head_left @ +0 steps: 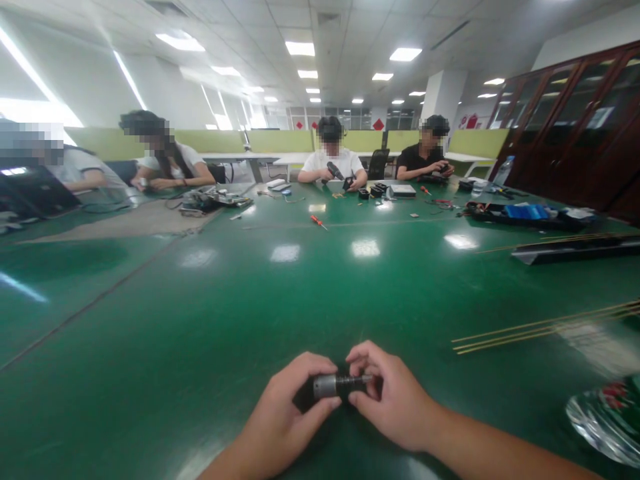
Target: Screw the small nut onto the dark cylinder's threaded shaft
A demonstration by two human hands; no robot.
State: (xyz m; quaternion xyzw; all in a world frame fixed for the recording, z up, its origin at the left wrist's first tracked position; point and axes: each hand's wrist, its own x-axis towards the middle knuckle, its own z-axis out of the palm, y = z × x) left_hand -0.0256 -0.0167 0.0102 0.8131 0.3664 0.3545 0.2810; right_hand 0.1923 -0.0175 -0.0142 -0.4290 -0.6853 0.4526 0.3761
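Just above the front of the green table (280,300), a small cylindrical metal part (326,386) lies level between my two hands. Its wider end is smooth and grey with a small hole; a darker, ridged section narrows to a thin tip on the right. My left hand (286,400) grips the grey end between thumb and fingers. Around the thin end curl the fingers of my right hand (393,399), its thumb close below. The tip is partly covered by those fingers, so their exact contact is hard to see.
A red screwdriver (317,221) lies mid-table. Thin yellowish rods (530,331) and a black channel (575,252) are at right, near a clear container (600,427). Across the table, several people sit; one person (330,163) holds a power drill (336,171). Electronics (215,198) lie left.
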